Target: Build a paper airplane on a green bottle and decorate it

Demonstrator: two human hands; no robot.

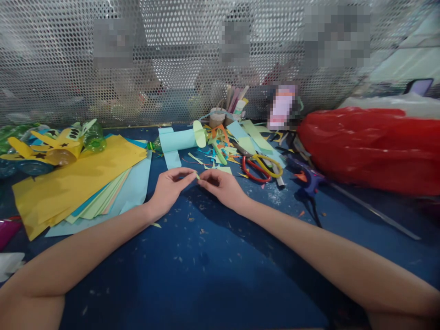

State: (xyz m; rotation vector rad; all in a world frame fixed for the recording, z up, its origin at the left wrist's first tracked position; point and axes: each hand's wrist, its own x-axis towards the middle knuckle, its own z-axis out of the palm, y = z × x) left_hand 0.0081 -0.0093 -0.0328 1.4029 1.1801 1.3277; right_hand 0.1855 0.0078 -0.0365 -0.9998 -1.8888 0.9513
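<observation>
My left hand (173,184) and my right hand (222,185) meet above the middle of the blue table (192,270). Pinched between their fingertips is a small light-green paper piece (197,176), mostly covered by the fingers. Just beyond the hands lies a green plastic bottle wrapped in light-blue paper (178,140), with paper wings and a pale-green rounded piece at its right end. Scissors (266,167) with red and yellow handles rest to the right of my right hand, beside scattered paper scraps (223,151).
Yellow paper sheets (92,176) and coloured sheets spread at left, near decorated bottles (65,144). A purple glue gun (307,176), a clear glue stick (374,211) and a red plastic bag (364,149) occupy the right. Cups of sticks (217,118) stand by the perforated metal screen (185,55).
</observation>
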